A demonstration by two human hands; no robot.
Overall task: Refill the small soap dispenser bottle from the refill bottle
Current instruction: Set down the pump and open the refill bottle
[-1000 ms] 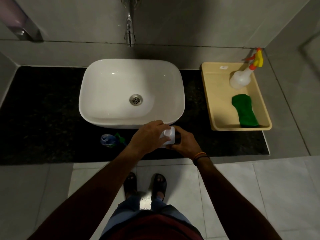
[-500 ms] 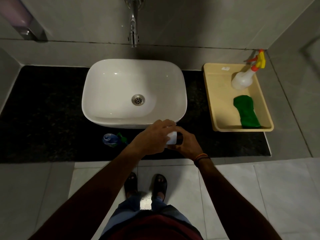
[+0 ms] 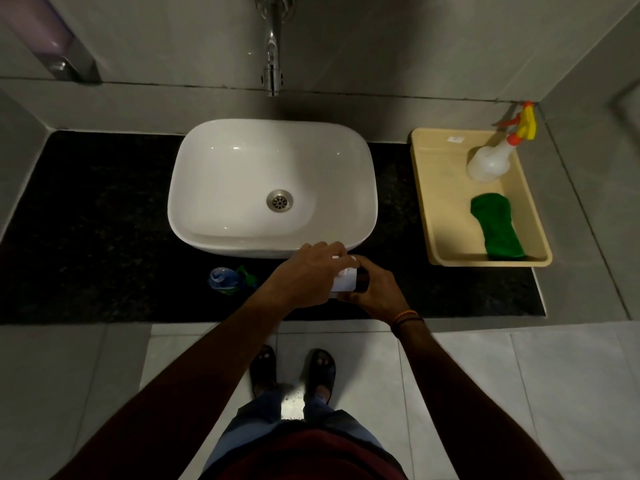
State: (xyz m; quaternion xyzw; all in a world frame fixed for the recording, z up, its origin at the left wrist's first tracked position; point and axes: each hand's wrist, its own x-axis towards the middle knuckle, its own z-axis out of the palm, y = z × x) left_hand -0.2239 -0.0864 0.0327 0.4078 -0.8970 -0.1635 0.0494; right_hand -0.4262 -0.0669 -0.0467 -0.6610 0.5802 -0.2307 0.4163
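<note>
A white bottle (image 3: 346, 281) stands on the black counter just in front of the basin, mostly hidden by both hands. My left hand (image 3: 304, 277) curls over its top from the left. My right hand (image 3: 375, 289) grips its lower right side, where something dark shows between the fingers. Left of the hands a small clear blue bottle (image 3: 221, 279) with a green part lies on the counter, touched by neither hand. Which of the two is the refill bottle cannot be told.
A white basin (image 3: 194, 202) sits mid-counter under a chrome tap (image 3: 273, 69). At the right a beige tray (image 3: 436, 209) holds a spray bottle (image 3: 488, 162) and a green cloth (image 3: 498, 230). The black counter (image 3: 86, 220) ends just behind my wrists.
My left hand has closed further over the white bottle's top, hiding more of it. Both hands have stayed in the same spot in front of the basin.
</note>
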